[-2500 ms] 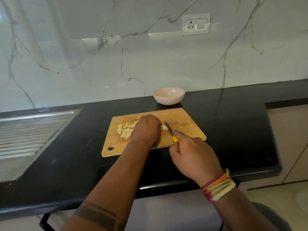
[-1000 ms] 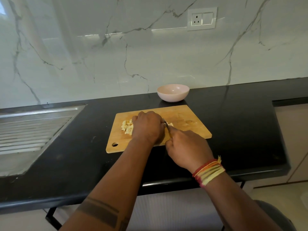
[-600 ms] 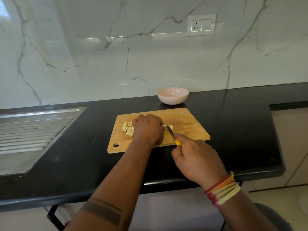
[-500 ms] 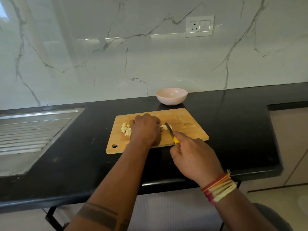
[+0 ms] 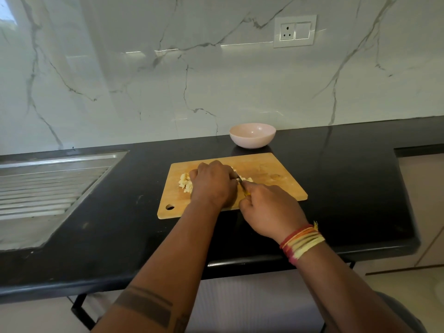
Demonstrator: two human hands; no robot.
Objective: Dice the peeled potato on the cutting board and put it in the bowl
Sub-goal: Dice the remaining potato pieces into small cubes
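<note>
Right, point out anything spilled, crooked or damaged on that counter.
Nothing stands out. The potato pieces all lie on the cutting board, the pink bowl stands upright behind it on the black counter, the left hand covers the potato and the right hand grips the knife.
</note>
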